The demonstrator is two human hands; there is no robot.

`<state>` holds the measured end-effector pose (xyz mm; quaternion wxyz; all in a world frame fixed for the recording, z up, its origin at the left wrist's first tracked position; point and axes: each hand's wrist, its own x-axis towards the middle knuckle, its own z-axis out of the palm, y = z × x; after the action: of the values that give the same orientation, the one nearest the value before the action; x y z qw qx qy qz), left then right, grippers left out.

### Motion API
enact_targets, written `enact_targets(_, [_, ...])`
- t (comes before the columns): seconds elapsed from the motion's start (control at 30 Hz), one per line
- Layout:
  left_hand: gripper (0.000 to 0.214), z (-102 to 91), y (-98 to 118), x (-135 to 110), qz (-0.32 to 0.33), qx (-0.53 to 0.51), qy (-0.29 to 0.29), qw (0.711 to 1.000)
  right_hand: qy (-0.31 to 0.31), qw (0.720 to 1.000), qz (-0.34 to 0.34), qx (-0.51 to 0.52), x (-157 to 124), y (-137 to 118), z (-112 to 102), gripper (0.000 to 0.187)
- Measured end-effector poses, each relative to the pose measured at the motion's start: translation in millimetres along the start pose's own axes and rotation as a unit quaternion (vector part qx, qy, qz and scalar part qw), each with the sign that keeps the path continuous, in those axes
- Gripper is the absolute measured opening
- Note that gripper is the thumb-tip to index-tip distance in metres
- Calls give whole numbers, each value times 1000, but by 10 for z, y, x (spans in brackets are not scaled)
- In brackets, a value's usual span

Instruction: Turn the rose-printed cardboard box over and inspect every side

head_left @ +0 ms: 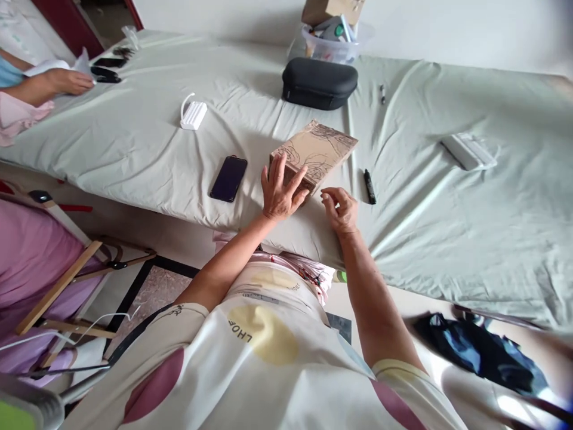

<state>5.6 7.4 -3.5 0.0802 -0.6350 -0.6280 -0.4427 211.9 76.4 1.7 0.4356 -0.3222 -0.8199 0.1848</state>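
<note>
A flat brown cardboard box with dark scribbled drawings lies on the pale green sheet near the bed's front edge. My left hand rests on the box's near corner with its fingers spread. My right hand hovers just right of that corner, fingers loosely curled with nothing visible in them. A black marker lies on the sheet right of my right hand. A dark phone lies face up left of my left hand.
A black zip case and a clear tub of items sit at the back. A white charger lies left of centre, a white box at right. Another person's hand rests at far left. A wooden chair frame stands lower left.
</note>
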Motion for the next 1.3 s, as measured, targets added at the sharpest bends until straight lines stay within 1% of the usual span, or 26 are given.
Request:
enact_targets(0.07, [73, -2, 55, -10, 43, -8, -24, 999, 57, 998, 11, -22, -10, 3, -18, 46])
enact_targets(0.1, [71, -3, 75, -9, 53, -14, -36, 998, 78, 996, 12, -36, -15, -7, -29, 46])
enact_targets(0.13, [68, -6, 91, -5, 56, -19, -46, 997, 89, 995, 10, -52, -18, -27, -37, 48])
enact_targets(0.17, [65, -10, 101, 1, 55, -23, -52, 997, 85, 994, 3, -69, -19, -55, -40, 50])
enact_targets(0.2, [63, -15, 106, 7, 55, -26, -55, 997, 68, 994, -10, -85, -19, -90, -37, 53])
enact_targets(0.33, [60, -22, 91, 18, 62, -33, -34, 997, -58, 987, -81, -125, -6, -232, 20, 58])
enact_targets(0.4, [61, -14, 67, 19, 61, -39, -27, 997, -91, 981, -90, -146, 6, -263, 38, 59])
enact_targets(0.43, [61, -9, 52, 20, 59, -43, -28, 997, -95, 980, -84, -155, 13, -265, 37, 59])
enact_targets(0.5, [61, -3, 15, 27, 55, -56, -31, 996, -84, 981, -53, -164, 29, -249, 13, 60])
enact_targets(0.6, [55, -5, -55, 43, 46, -94, -43, 994, -47, 985, 13, -167, 57, -199, -41, 66])
enact_targets(0.7, [48, -12, -119, 61, 3, -132, -47, 990, -6, 983, 64, -174, 81, -130, -84, 69])
enact_targets(0.73, [47, -17, -133, 67, 1, -137, -43, 990, 7, 981, 77, -176, 86, -103, -97, 69])
enact_targets(0.87, [57, -48, -134, 90, 49, -118, -7, 992, 76, 975, 121, -167, 95, 34, -147, 64])
enact_targets(0.93, [55, -64, -119, 92, 50, -97, 6, 994, 110, 973, 143, -145, 95, 114, -155, 60])
enact_targets(1.0, [50, -78, -108, 86, 36, -78, 18, 996, 114, 975, 162, -100, 88, 185, -148, 62])
enact_targets(1.07, [46, -77, -114, 74, 8, -64, 28, 998, 105, 978, 175, -52, 78, 242, -126, 67])
enact_targets(1.13, [52, -47, -146, 61, -24, -58, 35, 997, 102, 976, 191, -32, 69, 292, -96, 70])
enact_targets(1.23, [66, 55, -233, 41, -79, -55, 18, 995, 71, 971, 219, -63, 63, 362, -51, 64])
enact_targets(1.3, [68, 133, -285, 30, -118, -38, -9, 992, 41, 968, 226, -96, 61, 398, -32, 59])
